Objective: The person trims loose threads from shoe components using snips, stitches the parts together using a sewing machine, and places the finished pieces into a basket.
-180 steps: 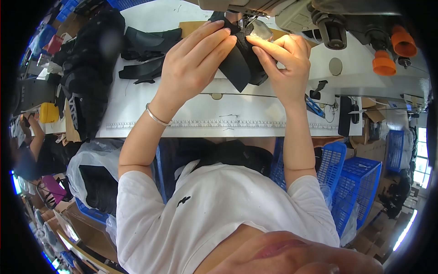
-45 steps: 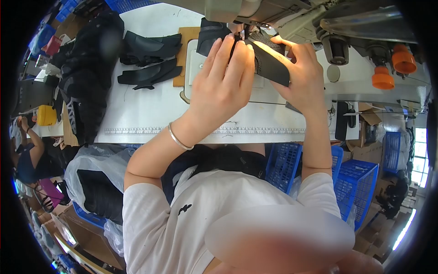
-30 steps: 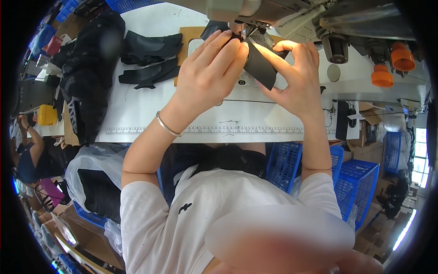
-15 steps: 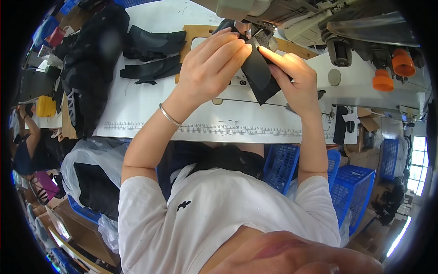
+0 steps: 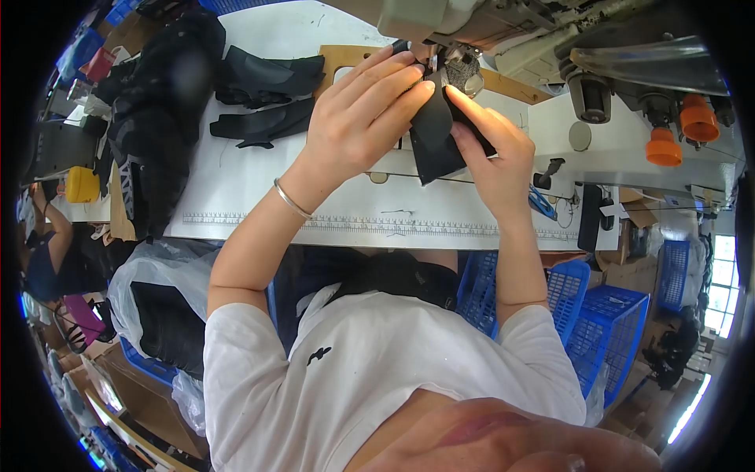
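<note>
Under the needle area of a sewing machine (image 5: 503,22) lies a black fabric piece (image 5: 434,130), its pointed lower end hanging toward me. My left hand (image 5: 363,106) rests on its left side, fingers together and fingertips close to the needle. On the right, my right hand (image 5: 491,141) grips the piece's edge between thumb and forefinger. A dark textured part (image 5: 460,69) shows beside the presser foot. More black cut pieces (image 5: 267,75) lie on the white table (image 5: 314,189) left of my left hand.
A dark heap of material (image 5: 161,118) covers the table's left side. Blue scissors (image 5: 541,202) lie right of my right hand. A printed ruler (image 5: 354,224) runs along the front edge. Blue baskets (image 5: 605,330) stand lower right; a co-worker's arm (image 5: 59,236) shows far left.
The black piece has turned so that its lower end points more straight down. My right hand has shifted left, uncovering the blue scissors. My left hand stays near the needle.
</note>
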Tool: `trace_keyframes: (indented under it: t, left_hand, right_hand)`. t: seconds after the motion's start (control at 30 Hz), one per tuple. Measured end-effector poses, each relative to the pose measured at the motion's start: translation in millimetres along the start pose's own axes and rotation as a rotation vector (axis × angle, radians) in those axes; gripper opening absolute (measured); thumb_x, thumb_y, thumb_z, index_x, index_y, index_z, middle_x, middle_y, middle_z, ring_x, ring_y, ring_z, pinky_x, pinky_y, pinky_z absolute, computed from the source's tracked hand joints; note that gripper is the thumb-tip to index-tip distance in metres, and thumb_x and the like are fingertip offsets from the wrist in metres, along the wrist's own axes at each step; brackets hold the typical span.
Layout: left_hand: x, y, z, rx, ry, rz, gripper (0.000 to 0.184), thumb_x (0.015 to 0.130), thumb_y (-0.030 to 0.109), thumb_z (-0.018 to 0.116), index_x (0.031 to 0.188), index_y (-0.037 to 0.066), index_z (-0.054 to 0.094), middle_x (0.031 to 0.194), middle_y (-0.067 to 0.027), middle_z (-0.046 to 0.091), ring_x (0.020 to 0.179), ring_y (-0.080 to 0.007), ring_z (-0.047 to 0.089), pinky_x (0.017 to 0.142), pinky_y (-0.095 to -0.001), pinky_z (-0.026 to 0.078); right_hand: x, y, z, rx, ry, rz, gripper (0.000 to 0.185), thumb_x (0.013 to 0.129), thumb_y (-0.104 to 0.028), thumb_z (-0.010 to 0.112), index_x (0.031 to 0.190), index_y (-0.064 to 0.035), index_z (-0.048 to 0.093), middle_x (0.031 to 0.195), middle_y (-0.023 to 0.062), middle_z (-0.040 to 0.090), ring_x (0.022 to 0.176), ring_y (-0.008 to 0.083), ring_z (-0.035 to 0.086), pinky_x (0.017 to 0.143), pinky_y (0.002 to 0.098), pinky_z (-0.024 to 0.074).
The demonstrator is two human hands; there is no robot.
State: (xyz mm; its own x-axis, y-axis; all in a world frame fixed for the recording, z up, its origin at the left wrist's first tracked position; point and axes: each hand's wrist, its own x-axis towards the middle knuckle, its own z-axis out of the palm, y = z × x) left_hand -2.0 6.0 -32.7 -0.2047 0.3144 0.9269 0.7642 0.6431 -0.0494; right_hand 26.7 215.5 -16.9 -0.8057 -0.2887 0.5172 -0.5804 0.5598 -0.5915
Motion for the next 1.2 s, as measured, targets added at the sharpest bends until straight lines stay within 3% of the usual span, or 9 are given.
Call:
trace_keyframes:
  t: [0.03,0.13,0.23,0.33,0.53,0.63,0.73,0.83,1.2]
  left_hand:
    - [-1,0,0,-0.004,0.002,-0.012,0.037,0.065,-0.002,0.076,0.101,0.001,0.073,0.105,-0.0118,0.071,0.100,-0.0304,0.072,0.090,-0.0395,0.061]
    - [-3,3,1,0.000,0.022,-0.046,0.040,0.061,0.001,0.075,0.101,0.003,0.072,0.101,-0.0098,0.070,0.097,-0.0288,0.070,0.082,-0.0374,0.061]
    - [0,2,0,-0.057,0.090,-0.085,0.041,0.057,-0.001,0.075,0.098,0.003,0.074,0.099,-0.0082,0.071,0.096,-0.0274,0.070,0.078,-0.0368,0.061]
    - [0,4,-2,-0.007,0.050,-0.038,0.038,0.058,-0.002,0.074,0.096,0.004,0.074,0.098,-0.0074,0.071,0.095,-0.0268,0.070,0.079,-0.0363,0.061]
    - [-2,1,1,0.036,0.071,0.034,0.036,0.060,0.000,0.075,0.096,0.004,0.074,0.100,-0.0076,0.071,0.096,-0.0265,0.071,0.082,-0.0351,0.063]
    - [-4,1,3,-0.003,0.069,0.002,0.039,0.062,-0.007,0.071,0.100,0.000,0.076,0.103,-0.0116,0.073,0.099,-0.0316,0.072,0.086,-0.0378,0.062]
    - [-7,-7,1,-0.044,0.043,0.042,0.037,0.064,-0.004,0.073,0.101,0.001,0.076,0.103,-0.0114,0.073,0.101,-0.0322,0.072,0.089,-0.0384,0.062]
    - [-8,-13,-2,-0.043,0.024,0.078,0.035,0.066,-0.003,0.074,0.100,0.001,0.076,0.104,-0.0110,0.072,0.102,-0.0323,0.072,0.091,-0.0387,0.062]
    - [-8,-22,-1,-0.004,0.019,0.166,0.035,0.067,-0.003,0.073,0.102,0.003,0.076,0.103,-0.0091,0.071,0.099,-0.0271,0.071,0.082,-0.0334,0.063]
  right_hand:
    - [-3,0,0,0.027,-0.005,0.027,0.045,0.084,0.002,0.072,0.128,-0.0075,0.069,0.099,0.0078,0.072,0.088,0.0133,0.065,0.080,0.0249,0.0500]
    - [-18,11,5,0.294,0.000,0.060,0.045,0.083,-0.004,0.076,0.127,-0.0096,0.070,0.100,0.0073,0.074,0.086,0.0139,0.066,0.081,0.0281,0.0513]
    - [-34,9,9,0.562,0.012,0.201,0.043,0.084,-0.003,0.075,0.127,-0.0045,0.069,0.114,0.0073,0.074,0.100,0.0118,0.067,0.091,0.0269,0.0504]
    - [-35,11,9,0.587,0.032,0.168,0.042,0.086,-0.004,0.074,0.127,-0.0021,0.068,0.122,0.0083,0.072,0.110,0.0136,0.066,0.098,0.0277,0.0487]
    - [-35,11,7,0.527,0.000,0.179,0.043,0.086,-0.003,0.074,0.128,-0.0019,0.067,0.125,0.0094,0.070,0.113,0.0151,0.066,0.100,0.0288,0.0485]
    - [-36,12,9,0.540,0.016,0.185,0.044,0.086,-0.003,0.074,0.129,-0.0021,0.066,0.126,0.0093,0.070,0.114,0.0152,0.065,0.100,0.0289,0.0481]
    - [-37,9,9,0.498,0.016,0.114,0.045,0.086,-0.003,0.075,0.130,-0.0017,0.065,0.126,0.0091,0.070,0.115,0.0154,0.065,0.100,0.0289,0.0477]
    - [-40,9,11,0.570,0.022,0.186,0.045,0.086,-0.003,0.075,0.130,-0.0010,0.065,0.126,0.0095,0.070,0.115,0.0155,0.064,0.101,0.0288,0.0471]
    - [-33,10,11,0.613,0.058,0.178,0.044,0.087,-0.002,0.073,0.130,0.0012,0.064,0.127,0.0092,0.069,0.115,0.0135,0.062,0.098,0.0269,0.0472]
